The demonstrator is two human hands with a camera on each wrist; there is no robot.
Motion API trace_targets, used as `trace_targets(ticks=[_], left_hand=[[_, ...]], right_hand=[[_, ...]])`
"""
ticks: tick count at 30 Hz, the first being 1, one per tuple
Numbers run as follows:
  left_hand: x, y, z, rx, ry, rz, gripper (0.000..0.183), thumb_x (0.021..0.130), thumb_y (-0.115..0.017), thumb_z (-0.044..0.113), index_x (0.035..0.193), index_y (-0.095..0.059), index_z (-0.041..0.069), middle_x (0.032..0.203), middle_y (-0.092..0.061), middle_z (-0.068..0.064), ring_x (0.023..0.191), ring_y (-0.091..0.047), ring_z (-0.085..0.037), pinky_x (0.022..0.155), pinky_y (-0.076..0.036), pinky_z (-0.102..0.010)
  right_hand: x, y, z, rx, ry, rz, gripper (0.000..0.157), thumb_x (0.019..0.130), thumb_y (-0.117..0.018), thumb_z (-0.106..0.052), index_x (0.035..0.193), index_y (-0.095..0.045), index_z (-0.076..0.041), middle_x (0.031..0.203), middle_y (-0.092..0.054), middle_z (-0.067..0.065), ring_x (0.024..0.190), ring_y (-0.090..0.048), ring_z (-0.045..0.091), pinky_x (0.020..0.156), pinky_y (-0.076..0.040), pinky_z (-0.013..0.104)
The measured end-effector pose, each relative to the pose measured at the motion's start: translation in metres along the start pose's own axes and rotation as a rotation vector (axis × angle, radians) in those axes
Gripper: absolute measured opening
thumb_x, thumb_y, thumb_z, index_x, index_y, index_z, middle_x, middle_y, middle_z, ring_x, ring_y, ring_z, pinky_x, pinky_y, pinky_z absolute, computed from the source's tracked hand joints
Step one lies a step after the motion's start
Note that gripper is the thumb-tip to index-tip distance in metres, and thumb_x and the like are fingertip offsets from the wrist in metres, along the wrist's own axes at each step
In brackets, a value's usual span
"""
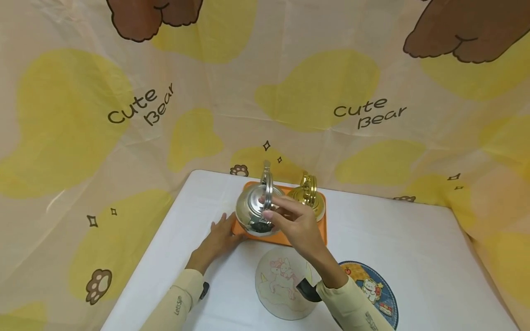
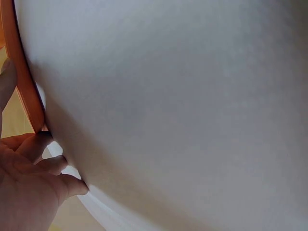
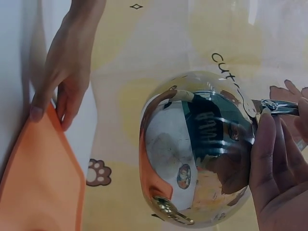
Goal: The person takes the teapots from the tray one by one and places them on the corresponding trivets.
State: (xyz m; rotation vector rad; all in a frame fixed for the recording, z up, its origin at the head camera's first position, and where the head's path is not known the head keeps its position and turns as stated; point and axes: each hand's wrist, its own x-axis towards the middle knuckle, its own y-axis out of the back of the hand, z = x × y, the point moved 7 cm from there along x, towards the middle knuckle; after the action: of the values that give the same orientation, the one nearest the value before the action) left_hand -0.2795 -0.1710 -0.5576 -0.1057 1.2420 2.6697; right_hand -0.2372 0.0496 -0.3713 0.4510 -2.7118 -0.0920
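Note:
My right hand (image 1: 304,230) holds a shiny silver kettle (image 1: 246,214) by its upright loop handle, thumb and fingers curled at the near end. The kettle hangs close over the left part of an orange tray (image 1: 323,236); in the right wrist view its round body (image 3: 168,134) shows mirrored surroundings. A smaller gold kettle (image 1: 319,204) stands on the tray's right part, partly behind the silver one. At the tray's near left corner, my left hand (image 1: 219,239) grips the rim, thumb on the front edge and fingers along the left side.
A round cream mat (image 1: 277,294) with a unicorn drawing lies in front of the tray. To its right, a round blue mat (image 1: 387,294) is partly under the right sleeve. A patterned yellow cloth (image 1: 298,82) hangs behind the white table (image 1: 414,248).

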Motion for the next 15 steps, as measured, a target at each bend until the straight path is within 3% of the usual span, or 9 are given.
trace_targets(ticks=[8, 15], left_hand=[[0.001, -0.002, 0.000, 0.013, -0.007, 0.000, 0.097, 0.095, -0.072, 0.058, 0.169, -0.029, 0.013, 0.171, -0.034, -0.016, 0.163, -0.012, -0.041, 0.129, -0.003, -0.066], [0.005, -0.004, -0.002, 0.017, -0.005, -0.015, 0.097, 0.097, -0.073, 0.051, 0.169, -0.024, 0.008, 0.172, -0.031, -0.017, 0.164, -0.009, -0.040, 0.129, -0.001, -0.067]], right_hand=[[-0.013, 0.007, -0.009, 0.013, 0.036, 0.001, 0.035, 0.098, -0.073, -0.001, 0.133, -0.074, -0.003, 0.126, -0.074, 0.014, 0.086, -0.073, 0.022, 0.069, -0.067, 0.041], [-0.025, 0.016, -0.017, 0.001, 0.093, 0.014, 0.035, 0.097, -0.071, 0.005, 0.132, -0.073, 0.001, 0.128, -0.073, 0.017, 0.084, -0.073, 0.021, 0.065, -0.067, 0.040]])
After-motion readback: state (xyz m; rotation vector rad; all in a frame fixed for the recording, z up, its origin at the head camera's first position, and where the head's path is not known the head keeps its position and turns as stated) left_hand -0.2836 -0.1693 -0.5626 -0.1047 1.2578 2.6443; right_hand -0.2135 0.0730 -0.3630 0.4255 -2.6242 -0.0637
